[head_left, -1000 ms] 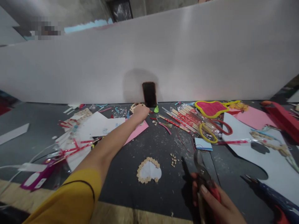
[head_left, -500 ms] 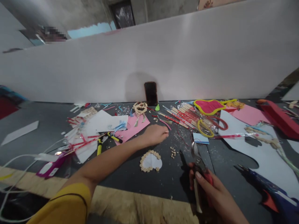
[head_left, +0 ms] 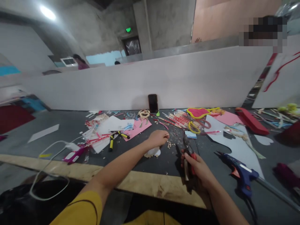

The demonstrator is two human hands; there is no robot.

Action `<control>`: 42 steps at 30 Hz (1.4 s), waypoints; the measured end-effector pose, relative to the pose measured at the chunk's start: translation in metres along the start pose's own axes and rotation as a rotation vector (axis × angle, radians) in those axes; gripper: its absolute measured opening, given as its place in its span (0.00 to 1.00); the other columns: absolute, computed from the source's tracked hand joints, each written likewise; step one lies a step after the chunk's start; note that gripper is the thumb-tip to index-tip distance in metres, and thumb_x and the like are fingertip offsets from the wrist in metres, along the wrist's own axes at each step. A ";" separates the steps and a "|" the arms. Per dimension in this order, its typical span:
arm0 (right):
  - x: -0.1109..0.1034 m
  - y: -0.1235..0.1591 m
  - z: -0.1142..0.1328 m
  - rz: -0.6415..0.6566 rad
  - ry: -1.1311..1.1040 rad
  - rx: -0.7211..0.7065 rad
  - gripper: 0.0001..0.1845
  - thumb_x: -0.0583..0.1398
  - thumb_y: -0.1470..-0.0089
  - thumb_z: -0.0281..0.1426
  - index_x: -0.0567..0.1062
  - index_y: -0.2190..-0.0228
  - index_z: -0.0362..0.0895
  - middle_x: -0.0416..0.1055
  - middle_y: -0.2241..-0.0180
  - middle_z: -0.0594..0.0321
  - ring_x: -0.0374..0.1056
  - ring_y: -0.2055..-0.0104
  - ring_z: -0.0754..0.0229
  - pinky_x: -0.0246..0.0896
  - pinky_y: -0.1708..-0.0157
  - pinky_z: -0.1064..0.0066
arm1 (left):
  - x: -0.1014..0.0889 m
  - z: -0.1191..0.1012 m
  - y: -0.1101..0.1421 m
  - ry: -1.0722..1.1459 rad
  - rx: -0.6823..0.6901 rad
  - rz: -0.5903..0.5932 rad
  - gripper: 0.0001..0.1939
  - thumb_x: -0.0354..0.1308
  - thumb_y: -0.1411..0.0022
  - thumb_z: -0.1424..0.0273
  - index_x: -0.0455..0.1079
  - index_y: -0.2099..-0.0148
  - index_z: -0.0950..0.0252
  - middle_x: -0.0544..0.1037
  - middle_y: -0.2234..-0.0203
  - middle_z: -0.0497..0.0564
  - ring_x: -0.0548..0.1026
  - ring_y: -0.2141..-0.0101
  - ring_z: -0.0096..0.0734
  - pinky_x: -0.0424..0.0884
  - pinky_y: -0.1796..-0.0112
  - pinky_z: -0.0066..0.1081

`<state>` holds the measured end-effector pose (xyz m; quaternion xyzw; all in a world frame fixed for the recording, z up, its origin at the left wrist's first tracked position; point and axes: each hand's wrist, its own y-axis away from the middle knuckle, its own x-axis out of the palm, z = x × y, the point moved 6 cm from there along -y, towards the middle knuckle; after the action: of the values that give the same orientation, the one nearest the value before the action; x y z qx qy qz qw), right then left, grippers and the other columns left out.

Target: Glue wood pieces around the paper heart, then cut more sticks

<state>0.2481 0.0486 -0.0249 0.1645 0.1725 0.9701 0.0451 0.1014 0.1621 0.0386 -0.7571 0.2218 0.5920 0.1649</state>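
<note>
Yellow-handled pliers [head_left: 112,142] lie left on the dark counter [head_left: 58,125] | left hand [head_left: 158,138] loosely curled, knuckles up, above a bead-edged white heart [head_left: 153,152], grip unclear | loose beads [head_left: 169,144] just beside it | right hand [head_left: 199,165] clamped on red-handled cutters [head_left: 188,154] | blue glue gun [head_left: 239,172] lies right.

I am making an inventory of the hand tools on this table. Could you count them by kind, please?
Cutters with red handles, in the right hand: 1
Pliers with yellow handles: 1
Scissors with yellow handles: 1
Blue glue gun: 1
Total: 4
The left hand holds no tool.
</note>
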 end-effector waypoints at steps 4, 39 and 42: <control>-0.001 0.002 0.001 0.028 -0.024 -0.054 0.18 0.65 0.60 0.37 0.72 0.66 0.43 0.71 0.76 0.65 0.67 0.76 0.63 0.63 0.77 0.73 | -0.015 0.018 0.059 -0.088 -0.179 -0.203 0.12 0.46 0.40 0.68 0.69 0.58 0.59 0.76 0.60 0.48 0.72 0.58 0.32 0.65 0.61 0.26; 0.002 -0.002 0.011 0.017 -0.042 -0.274 0.21 0.61 0.57 0.45 0.70 0.61 0.51 0.63 0.85 0.75 0.61 0.83 0.66 0.58 0.82 0.75 | 0.032 0.101 0.198 -0.262 -0.584 -0.437 0.14 0.42 0.36 0.70 0.66 0.54 0.62 0.72 0.60 0.54 0.71 0.58 0.33 0.63 0.59 0.29; 0.002 -0.005 0.011 -0.014 -0.035 -0.296 0.16 0.62 0.59 0.45 0.71 0.69 0.49 0.66 0.82 0.73 0.63 0.80 0.66 0.62 0.78 0.74 | 0.033 0.102 0.198 -0.261 -0.559 -0.460 0.13 0.43 0.36 0.70 0.66 0.54 0.62 0.73 0.60 0.53 0.71 0.59 0.34 0.63 0.60 0.29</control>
<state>0.2499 0.0569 -0.0166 0.1719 0.0278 0.9816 0.0785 -0.0813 0.0420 -0.0157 -0.7210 -0.1465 0.6687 0.1074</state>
